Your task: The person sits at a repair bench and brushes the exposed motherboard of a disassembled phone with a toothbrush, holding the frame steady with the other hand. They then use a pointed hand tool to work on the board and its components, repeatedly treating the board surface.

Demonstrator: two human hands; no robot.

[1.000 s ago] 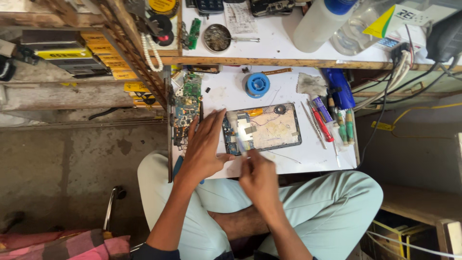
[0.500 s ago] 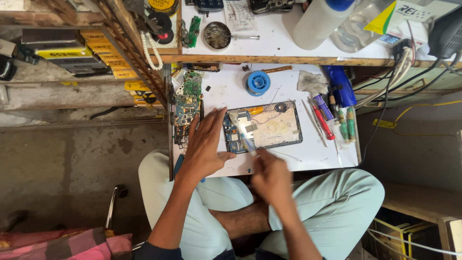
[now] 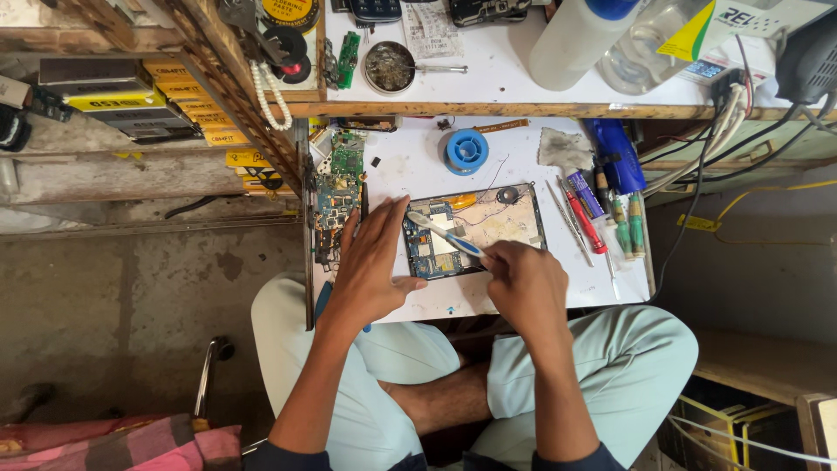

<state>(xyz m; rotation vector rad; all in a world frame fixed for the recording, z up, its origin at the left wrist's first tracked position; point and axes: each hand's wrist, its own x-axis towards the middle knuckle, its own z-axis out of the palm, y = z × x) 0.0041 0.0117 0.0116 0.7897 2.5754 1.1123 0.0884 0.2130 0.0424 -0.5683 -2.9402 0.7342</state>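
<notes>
Opened tablet (image 3: 475, 230) lies flat on the white work board (image 3: 410, 170), back cover off, circuit board and wiring exposed — everything below is placed relative to it.

Left hand (image 3: 370, 266) rests palm down at the tablet's left edge, fingers spread and flat, fingertips touching the frame; it grasps nothing, only presses.

Right hand (image 3: 523, 283) sits at the tablet's lower right corner, fingers closed around the handle of a white-and-blue toothbrush (image 3: 445, 234). The brush runs up and left across the tablet, its head over the circuit board at the left half; whether the bristles touch cannot be told.

Just above the tablet: a blue spool (image 3: 466, 150) of solder wire. Above and to its right: a grey rag (image 3: 565, 148). Right of the tablet — a row of screwdrivers (image 3: 602, 218) with red, blue and green handles, lying side by side. Left of the tablet, beyond the left hand: loose green circuit boards (image 3: 336, 187) stacked along the board's edge.
</notes>
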